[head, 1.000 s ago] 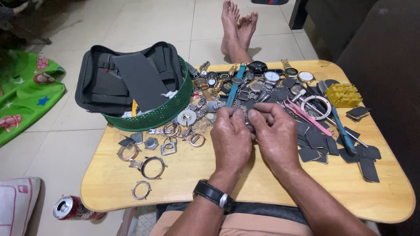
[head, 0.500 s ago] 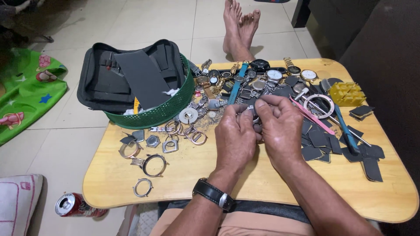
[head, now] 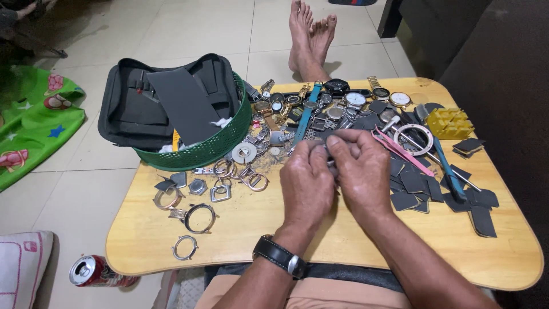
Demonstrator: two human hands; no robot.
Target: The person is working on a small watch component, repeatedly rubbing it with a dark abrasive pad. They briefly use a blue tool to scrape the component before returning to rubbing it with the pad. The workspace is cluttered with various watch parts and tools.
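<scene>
Two hands pinch a tiny part over the watch pile.

The left hand (head: 306, 180) and right hand (head: 360, 171) are curled almost shut, fingertips together on a small metal piece (head: 329, 163) above the wooden table (head: 320, 240). The fingers hide most of it, so which way it points cannot be told.

- Small metal part (head: 330, 163): pinched betw. fingertips of both hands, mostly hidden; only a thin silvery-grey sliver shows in the gap betw. thumbs. Exact kind can't be told.
- Held just above tabletop, right in front of the knuckles.
- Left hand (head: 307, 184) and right hand (head: 362, 171) pressed tog. around it, fingers curled.
</scene>
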